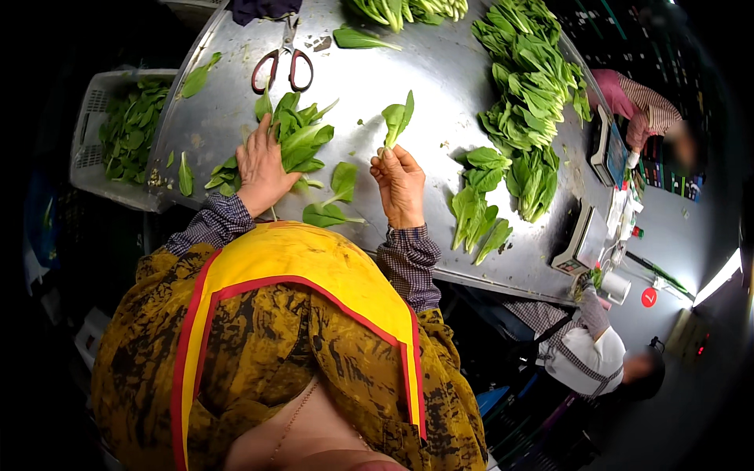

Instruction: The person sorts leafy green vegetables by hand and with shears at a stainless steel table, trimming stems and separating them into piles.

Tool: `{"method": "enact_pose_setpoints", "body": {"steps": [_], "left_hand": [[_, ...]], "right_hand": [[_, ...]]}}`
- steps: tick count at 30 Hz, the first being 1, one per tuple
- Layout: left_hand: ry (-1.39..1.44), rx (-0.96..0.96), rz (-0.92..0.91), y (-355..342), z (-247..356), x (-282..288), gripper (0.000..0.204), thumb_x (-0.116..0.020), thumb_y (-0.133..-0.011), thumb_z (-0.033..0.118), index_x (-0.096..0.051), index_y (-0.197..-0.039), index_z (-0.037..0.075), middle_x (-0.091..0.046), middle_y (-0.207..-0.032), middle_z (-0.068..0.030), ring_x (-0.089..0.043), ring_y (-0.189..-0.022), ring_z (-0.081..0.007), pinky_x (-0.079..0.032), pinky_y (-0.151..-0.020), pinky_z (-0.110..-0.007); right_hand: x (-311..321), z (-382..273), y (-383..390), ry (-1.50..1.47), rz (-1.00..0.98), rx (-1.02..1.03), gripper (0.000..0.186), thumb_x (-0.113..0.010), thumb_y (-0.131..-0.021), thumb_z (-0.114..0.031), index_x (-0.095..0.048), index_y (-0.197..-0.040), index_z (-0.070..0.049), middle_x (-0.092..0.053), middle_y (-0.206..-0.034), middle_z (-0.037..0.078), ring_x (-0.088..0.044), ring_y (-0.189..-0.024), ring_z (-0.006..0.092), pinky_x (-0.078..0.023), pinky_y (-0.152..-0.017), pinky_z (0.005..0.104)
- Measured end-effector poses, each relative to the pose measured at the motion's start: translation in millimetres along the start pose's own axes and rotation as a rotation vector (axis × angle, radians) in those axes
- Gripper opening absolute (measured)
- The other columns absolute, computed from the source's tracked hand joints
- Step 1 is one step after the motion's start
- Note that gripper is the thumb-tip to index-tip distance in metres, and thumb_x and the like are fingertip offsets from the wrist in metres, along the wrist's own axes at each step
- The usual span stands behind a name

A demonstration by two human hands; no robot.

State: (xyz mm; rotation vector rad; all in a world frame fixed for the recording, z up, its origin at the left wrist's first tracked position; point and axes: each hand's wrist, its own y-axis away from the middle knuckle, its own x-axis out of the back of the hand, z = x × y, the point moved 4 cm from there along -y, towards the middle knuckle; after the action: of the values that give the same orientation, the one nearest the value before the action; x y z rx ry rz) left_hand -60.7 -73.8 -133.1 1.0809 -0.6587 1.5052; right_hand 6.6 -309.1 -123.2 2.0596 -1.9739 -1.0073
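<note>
My right hand point(401, 187) pinches a small bok choy point(397, 119) by its base, with the leaves pointing up and away from me. To the left, my left hand point(261, 168) lies with fingers apart on a loose heap of bok choy leaves point(305, 146); its fingertips are partly lost among the greens. Between the hands, two single leaves point(343, 182) rest on the metal table point(408, 71). Beyond my left hand is a pair of scissors point(289, 38) with dark and red handles, blades pointing away.
A pale plastic crate point(85, 141) of leaves stands off the table's left edge. Bok choy heaps point(534, 94) line the right side, with smaller bunches point(473, 212) nearer me. Two scales point(582, 238) sit at the right edge, where two people point(585, 357) work. Dark cloth point(265, 9) lies at the back.
</note>
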Motion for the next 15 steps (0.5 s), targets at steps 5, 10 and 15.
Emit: {"method": "enact_pose_setpoints", "body": {"steps": [5,10,15], "left_hand": [[0.279,0.120,0.067,-9,-39,2,0.054,-0.075,-0.066,0.013,-0.051,-0.113,-0.002,-0.055,-0.114,-0.0174,-0.057,-0.101,-0.0319,-0.047,-0.085,-0.038],[0.475,0.352,0.391,-15,-126,84,0.046,-0.074,-0.069,0.013,-0.054,-0.107,-0.003,-0.064,-0.096,-0.0174,-0.062,-0.087,-0.0252,-0.050,-0.079,-0.037],[0.031,0.450,0.696,-10,-316,173,0.054,-0.079,-0.071,0.024,-0.055,-0.109,-0.005,-0.064,-0.101,-0.0200,-0.063,-0.091,-0.0328,-0.048,-0.080,-0.039]], "right_hand": [[-10,-4,12,-0.096,-0.089,0.003,0.026,-0.061,-0.092,-0.014,-0.059,-0.113,0.002,-0.066,-0.095,0.008,-0.064,-0.082,0.0166,-0.053,-0.074,0.0297],[-14,-3,17,-0.141,-0.121,-0.018,0.033,-0.058,-0.094,-0.014,-0.053,-0.121,0.004,-0.065,-0.099,0.009,-0.063,-0.084,0.0155,-0.053,-0.076,0.0301],[-16,3,16,-0.175,-0.155,-0.046,0.035,-0.057,-0.094,-0.013,-0.050,-0.124,0.005,-0.064,-0.102,0.009,-0.061,-0.086,0.0142,-0.053,-0.077,0.0295]]}}
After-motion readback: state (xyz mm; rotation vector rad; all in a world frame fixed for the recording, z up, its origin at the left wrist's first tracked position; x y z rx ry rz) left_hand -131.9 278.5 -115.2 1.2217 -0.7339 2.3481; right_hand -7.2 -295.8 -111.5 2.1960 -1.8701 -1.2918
